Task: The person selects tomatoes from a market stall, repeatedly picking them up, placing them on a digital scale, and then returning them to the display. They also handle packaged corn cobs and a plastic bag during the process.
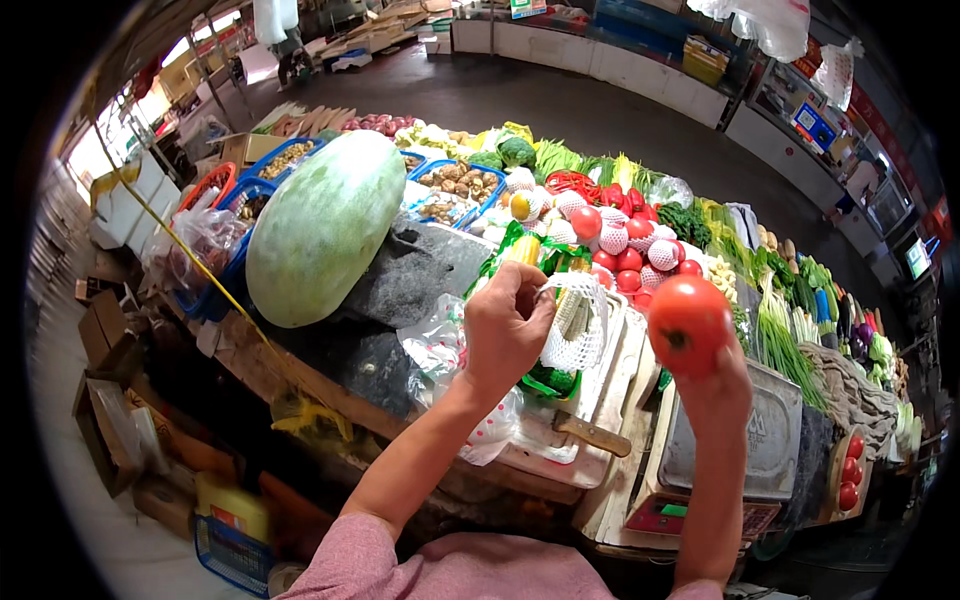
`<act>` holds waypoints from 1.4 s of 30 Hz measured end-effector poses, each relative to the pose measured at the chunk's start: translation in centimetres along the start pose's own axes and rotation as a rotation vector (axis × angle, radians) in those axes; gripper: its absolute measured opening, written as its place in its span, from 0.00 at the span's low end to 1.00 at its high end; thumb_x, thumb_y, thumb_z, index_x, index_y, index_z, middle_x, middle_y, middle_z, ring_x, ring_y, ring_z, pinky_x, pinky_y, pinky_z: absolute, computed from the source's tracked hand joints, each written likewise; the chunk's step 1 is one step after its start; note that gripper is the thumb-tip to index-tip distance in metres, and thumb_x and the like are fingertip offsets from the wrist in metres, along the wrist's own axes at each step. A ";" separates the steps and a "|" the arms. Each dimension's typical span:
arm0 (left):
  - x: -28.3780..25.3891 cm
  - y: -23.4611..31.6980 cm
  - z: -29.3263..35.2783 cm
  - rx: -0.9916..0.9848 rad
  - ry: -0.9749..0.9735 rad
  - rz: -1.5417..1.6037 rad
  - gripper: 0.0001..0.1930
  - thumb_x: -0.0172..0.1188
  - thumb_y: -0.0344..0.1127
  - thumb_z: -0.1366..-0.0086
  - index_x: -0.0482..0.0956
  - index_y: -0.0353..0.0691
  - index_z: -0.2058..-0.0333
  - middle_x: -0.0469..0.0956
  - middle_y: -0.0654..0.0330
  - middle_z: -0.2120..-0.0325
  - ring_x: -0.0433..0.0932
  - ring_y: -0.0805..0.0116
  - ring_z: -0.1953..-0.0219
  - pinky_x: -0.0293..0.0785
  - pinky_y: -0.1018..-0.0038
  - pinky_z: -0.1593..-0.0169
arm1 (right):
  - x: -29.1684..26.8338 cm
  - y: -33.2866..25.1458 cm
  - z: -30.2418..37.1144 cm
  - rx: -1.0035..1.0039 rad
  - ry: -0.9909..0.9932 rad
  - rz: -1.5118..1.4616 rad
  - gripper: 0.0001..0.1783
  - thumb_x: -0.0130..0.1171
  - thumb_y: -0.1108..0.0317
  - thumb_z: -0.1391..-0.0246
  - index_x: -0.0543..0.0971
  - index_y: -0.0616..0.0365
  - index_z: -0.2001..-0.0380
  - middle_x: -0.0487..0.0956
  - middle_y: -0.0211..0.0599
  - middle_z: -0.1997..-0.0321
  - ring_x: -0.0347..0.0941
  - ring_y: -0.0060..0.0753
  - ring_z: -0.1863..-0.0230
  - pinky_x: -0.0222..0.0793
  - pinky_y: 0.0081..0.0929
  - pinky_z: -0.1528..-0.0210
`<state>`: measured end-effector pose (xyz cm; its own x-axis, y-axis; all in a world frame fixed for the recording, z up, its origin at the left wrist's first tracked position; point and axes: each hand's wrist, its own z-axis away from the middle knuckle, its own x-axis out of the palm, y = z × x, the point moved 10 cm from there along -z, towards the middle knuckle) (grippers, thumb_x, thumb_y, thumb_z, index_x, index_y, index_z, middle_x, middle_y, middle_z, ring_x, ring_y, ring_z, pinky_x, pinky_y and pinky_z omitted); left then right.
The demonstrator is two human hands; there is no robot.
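Observation:
My left hand is closed, fingertips pinching the edge of a white foam net sleeve that hangs open beside them. A large red tomato rests in my right hand, its stem scar turned toward me; the fingers behind it are mostly hidden. The tomato and the sleeve are apart. Beyond both hands lies a pile of tomatoes, some bare and others wrapped in the same white netting. Below the sleeve, a wooden-handled knife lies on a white cutting board.
A huge pale green winter melon lies on the stall at left. A metal-topped scale stands under my right forearm. Clear plastic bags sit near my left wrist. Blue baskets of mushrooms and leafy vegetables line the far side.

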<state>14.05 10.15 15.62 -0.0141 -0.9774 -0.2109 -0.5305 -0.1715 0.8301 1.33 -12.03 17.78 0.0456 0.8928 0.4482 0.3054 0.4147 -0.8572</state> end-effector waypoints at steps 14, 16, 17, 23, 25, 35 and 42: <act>3.1 8.6 3.3 0.240 -0.411 0.127 0.10 0.70 0.24 0.40 0.83 0.37 0.60 0.78 0.63 0.74 0.76 0.76 0.76 0.73 0.76 0.71 | 1.1 3.7 7.2 0.208 0.186 0.113 0.62 0.86 0.60 0.69 0.66 0.73 0.30 0.49 0.52 0.16 0.62 0.44 0.23 0.64 0.43 0.25; 2.4 8.7 3.5 0.273 -0.412 0.079 0.10 0.70 0.23 0.39 0.83 0.37 0.59 0.77 0.61 0.73 0.76 0.73 0.76 0.73 0.75 0.71 | 1.2 4.6 7.5 0.248 0.163 0.068 0.60 0.86 0.60 0.67 0.67 0.70 0.30 0.57 0.50 0.20 0.66 0.42 0.26 0.66 0.41 0.27; 1.9 9.0 3.6 0.305 -0.397 0.058 0.10 0.70 0.23 0.39 0.83 0.37 0.59 0.77 0.61 0.73 0.76 0.73 0.76 0.73 0.75 0.71 | 1.4 4.9 7.6 0.273 0.169 0.047 0.59 0.86 0.61 0.66 0.67 0.69 0.30 0.60 0.49 0.21 0.67 0.42 0.27 0.67 0.41 0.28; 0.8 9.6 5.4 0.269 -0.281 0.096 0.10 0.70 0.21 0.39 0.84 0.37 0.59 0.78 0.59 0.74 0.77 0.72 0.77 0.73 0.74 0.73 | 1.9 3.0 7.9 -0.051 0.429 0.576 0.56 0.85 0.67 0.60 0.64 0.65 0.30 0.68 0.43 0.33 0.70 0.38 0.34 0.69 0.37 0.32; 0.8 10.0 6.4 0.311 -0.240 0.118 0.11 0.71 0.21 0.40 0.84 0.37 0.59 0.79 0.58 0.72 0.79 0.69 0.77 0.75 0.73 0.73 | 2.6 2.1 8.4 -0.233 0.454 0.909 0.57 0.85 0.65 0.58 0.62 0.64 0.28 0.69 0.44 0.37 0.70 0.38 0.38 0.69 0.37 0.34; 1.8 8.1 9.7 0.218 -0.439 0.303 0.13 0.71 0.26 0.37 0.82 0.39 0.54 0.79 0.62 0.71 0.81 0.70 0.72 0.78 0.71 0.67 | 0.7 3.0 9.4 -0.101 0.459 0.657 0.61 0.85 0.69 0.62 0.61 0.63 0.26 0.67 0.42 0.35 0.69 0.35 0.37 0.70 0.35 0.33; 5.5 2.4 12.4 -0.649 -0.427 1.052 0.45 0.56 0.66 0.28 0.57 0.35 0.29 0.71 0.50 0.38 0.77 0.57 0.39 0.79 0.59 0.41 | 6.4 0.2 7.8 -0.270 0.287 1.231 0.60 0.88 0.62 0.67 0.67 0.62 0.30 0.68 0.46 0.36 0.69 0.42 0.36 0.69 0.39 0.34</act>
<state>2.18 5.88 10.10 -0.4986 -0.5836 0.6409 0.4001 0.5010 0.7675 -5.73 -4.90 18.53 0.6233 0.5768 -0.5281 0.0967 -0.7270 -0.6798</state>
